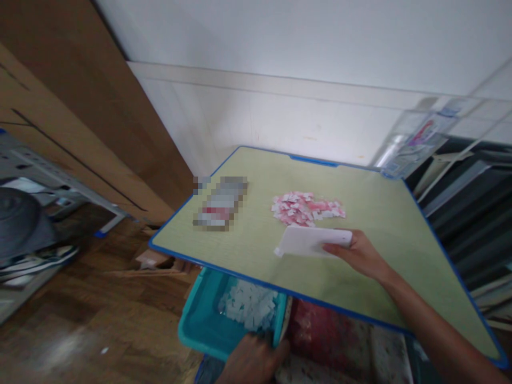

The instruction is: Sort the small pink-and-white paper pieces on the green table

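My right hand (356, 252) is closed on one end of a flat white rectangular scraper-like piece (306, 241), held just above the table with its long side tilted. A small white paper bit (278, 252) shows at its far left corner. Just beyond it lies a pile of small pink and white paper pieces (298, 208). At the bottom, my left hand (256, 358) has its fingers curled over the near rim of a teal plastic bin (200, 309), below the table's front edge. Several small white paper pieces (252, 305) lie inside the bin.
The light-green folding table (384, 224) has a blue edge. A blurred-out item (222, 202) lies at its left. A clear plastic bottle (424, 141) stands by the back right corner, near dark panels (472, 181). Cardboard (100, 117) leans at left; a shelf holds shoes (40, 261).
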`<act>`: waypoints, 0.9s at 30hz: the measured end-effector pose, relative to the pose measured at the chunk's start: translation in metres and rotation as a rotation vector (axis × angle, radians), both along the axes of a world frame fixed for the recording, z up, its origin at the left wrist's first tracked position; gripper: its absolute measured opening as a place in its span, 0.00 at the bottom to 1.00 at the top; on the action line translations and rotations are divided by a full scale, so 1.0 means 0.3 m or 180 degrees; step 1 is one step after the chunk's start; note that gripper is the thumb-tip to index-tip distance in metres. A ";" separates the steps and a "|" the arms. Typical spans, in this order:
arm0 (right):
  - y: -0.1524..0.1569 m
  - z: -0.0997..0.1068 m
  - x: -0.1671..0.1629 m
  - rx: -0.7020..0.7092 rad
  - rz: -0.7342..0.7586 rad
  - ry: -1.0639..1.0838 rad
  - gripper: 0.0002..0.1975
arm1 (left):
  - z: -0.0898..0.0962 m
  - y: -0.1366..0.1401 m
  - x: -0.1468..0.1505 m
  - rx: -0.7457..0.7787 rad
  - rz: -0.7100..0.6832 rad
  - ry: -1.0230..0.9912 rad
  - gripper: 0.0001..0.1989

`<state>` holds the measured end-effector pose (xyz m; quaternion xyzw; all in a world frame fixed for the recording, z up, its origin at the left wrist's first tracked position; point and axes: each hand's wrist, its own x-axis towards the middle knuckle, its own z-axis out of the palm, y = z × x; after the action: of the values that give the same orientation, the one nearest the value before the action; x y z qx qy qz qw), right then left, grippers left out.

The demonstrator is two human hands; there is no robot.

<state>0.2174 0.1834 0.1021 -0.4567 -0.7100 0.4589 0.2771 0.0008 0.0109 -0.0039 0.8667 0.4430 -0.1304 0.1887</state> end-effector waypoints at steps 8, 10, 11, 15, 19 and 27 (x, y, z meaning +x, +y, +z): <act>-0.041 -0.019 -0.052 -0.0212 0.0425 -0.0257 0.11 | -0.008 0.004 -0.001 -0.0046 -0.0031 0.0017 0.22; -0.039 -0.018 -0.050 -0.0268 0.0258 -0.0132 0.13 | -0.010 0.002 -0.002 -0.0046 -0.0015 0.0037 0.21; -0.038 -0.017 -0.049 -0.0281 0.0205 -0.0089 0.14 | -0.010 0.001 -0.002 -0.0041 -0.0001 0.0046 0.21; -0.042 -0.013 -0.057 -0.0295 0.0278 -0.0236 0.14 | -0.009 0.000 -0.001 -0.0023 0.0008 0.0056 0.21; -0.064 -0.004 -0.079 -0.0403 0.0575 -0.0222 0.13 | -0.009 0.003 0.001 -0.0053 -0.0022 0.0082 0.22; -0.060 -0.003 -0.070 -0.0389 0.0315 0.0228 0.10 | -0.032 -0.009 -0.005 0.0079 0.0009 0.0009 0.23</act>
<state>0.1965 0.1655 0.1013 -0.4204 -0.6920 0.5305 0.2510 -0.0008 0.0082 -0.0135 0.8681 0.4462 -0.1259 0.1775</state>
